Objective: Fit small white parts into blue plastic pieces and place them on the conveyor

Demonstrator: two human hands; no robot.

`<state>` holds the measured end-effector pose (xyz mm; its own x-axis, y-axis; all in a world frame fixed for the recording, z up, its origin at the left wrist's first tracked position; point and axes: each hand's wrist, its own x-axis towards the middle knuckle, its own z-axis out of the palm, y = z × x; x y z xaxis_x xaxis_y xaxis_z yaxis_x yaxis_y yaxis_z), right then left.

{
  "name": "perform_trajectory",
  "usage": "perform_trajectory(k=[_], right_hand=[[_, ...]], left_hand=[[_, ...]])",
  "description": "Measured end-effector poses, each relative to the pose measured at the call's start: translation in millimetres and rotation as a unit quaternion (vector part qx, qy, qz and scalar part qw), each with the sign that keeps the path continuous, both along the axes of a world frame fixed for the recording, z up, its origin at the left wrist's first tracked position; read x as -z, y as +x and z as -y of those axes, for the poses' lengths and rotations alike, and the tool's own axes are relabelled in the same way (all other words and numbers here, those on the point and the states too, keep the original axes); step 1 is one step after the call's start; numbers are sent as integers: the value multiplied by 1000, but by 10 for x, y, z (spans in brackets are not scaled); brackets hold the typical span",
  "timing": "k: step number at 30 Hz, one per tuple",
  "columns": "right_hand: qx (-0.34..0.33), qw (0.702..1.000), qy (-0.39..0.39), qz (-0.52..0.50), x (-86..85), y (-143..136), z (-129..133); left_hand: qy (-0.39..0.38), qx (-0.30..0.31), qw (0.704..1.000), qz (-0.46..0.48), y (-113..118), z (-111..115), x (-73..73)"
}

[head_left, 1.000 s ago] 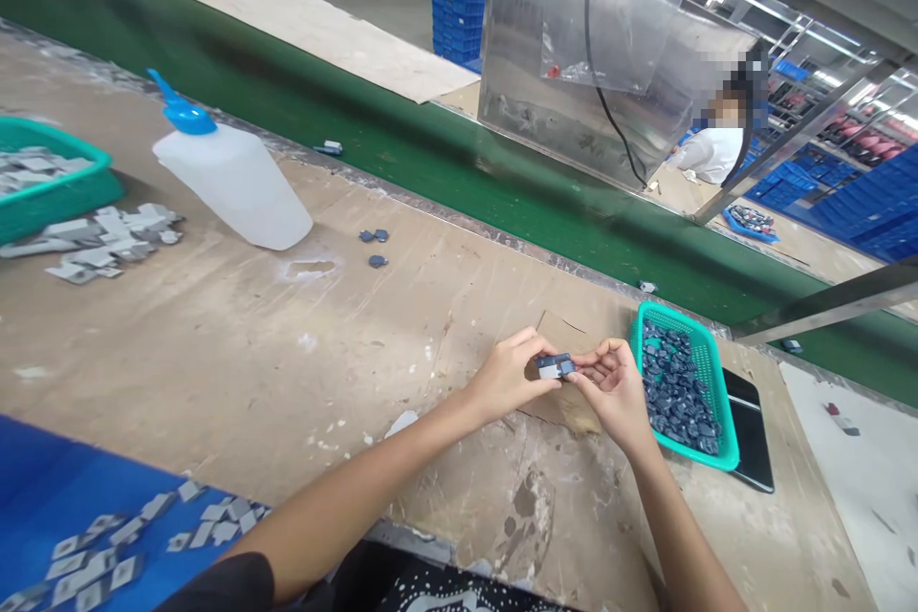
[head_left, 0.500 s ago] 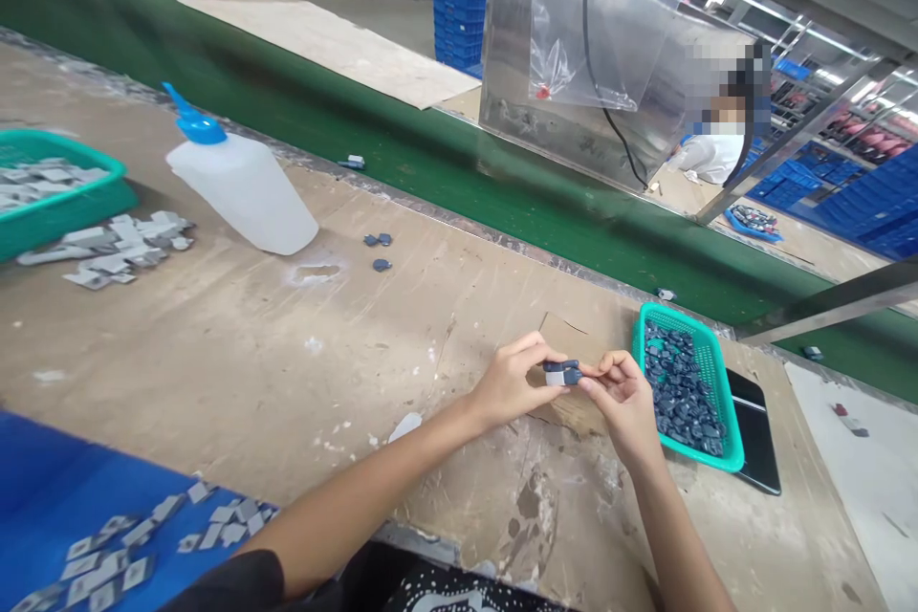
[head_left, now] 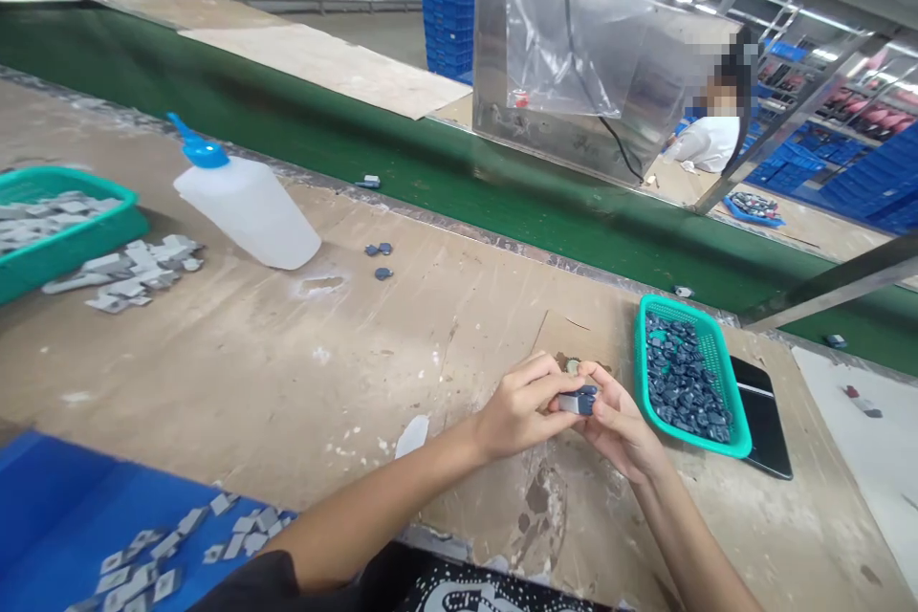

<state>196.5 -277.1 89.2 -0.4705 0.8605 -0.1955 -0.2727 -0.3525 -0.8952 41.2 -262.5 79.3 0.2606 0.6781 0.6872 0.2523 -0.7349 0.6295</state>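
Your widest clear stretch of table (head_left: 344,354) runs between the white bottle (head_left: 251,210) and the brown card (head_left: 566,335). Leftward, the bottle, grey pile (head_left: 147,273) and left green basket (head_left: 78,234) block you; rightward, the right green basket (head_left: 688,378) walls you off, overlapping a black device (head_left: 764,421).

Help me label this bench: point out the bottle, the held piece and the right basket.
Bottle (head_left: 251,215): head view, on its whitish body.
Held piece (head_left: 583,404): head view, on its dark end.
Right basket (head_left: 741,446): head view, on its rim, at the near right corner.
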Motion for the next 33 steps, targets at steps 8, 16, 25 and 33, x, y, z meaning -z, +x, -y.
perform_trajectory(k=[8, 16, 25, 33], right_hand=[[184, 838, 280, 430, -143, 895, -92], [130, 684, 349, 627, 240, 1750, 193], [108, 670, 387, 624, 394, 1840, -385], [142, 643, 455, 599, 617, 1933, -451]], left_hand=[[-32, 12, 998, -58, -168, -150, -197], [-172, -129, 971, -101, -517, -295, 108], [-151, -92, 971, -158, -419, -445, -52], [-145, -150, 923, -324, -233, -1995, 87]])
